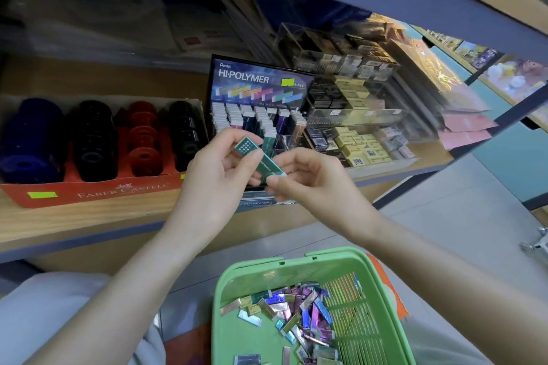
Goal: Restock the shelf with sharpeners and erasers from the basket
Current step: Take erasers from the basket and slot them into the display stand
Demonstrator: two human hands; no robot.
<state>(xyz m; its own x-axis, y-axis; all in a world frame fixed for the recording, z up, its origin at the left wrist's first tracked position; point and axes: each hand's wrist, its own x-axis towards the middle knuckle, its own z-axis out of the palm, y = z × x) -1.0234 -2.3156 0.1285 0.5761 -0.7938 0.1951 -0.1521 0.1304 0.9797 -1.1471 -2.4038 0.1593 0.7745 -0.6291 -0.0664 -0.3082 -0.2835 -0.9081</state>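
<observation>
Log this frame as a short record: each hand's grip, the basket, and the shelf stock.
left hand: pinches a green eraser
right hand: pinches a second green eraser near its lower end
position: both hands raised in front of the Pentel display
basket: green basket below the hands, holding loose shiny erasers
shelf, left: Faber-Castell box with rows of sharpeners

Light is coming from the right, brightening the floor (444, 201); the rear stock (89, 9) is sitting dim and blurred. My wide lens is bending the edges, and foil erasers (296, 314) are glinting in the basket (225, 284).
</observation>
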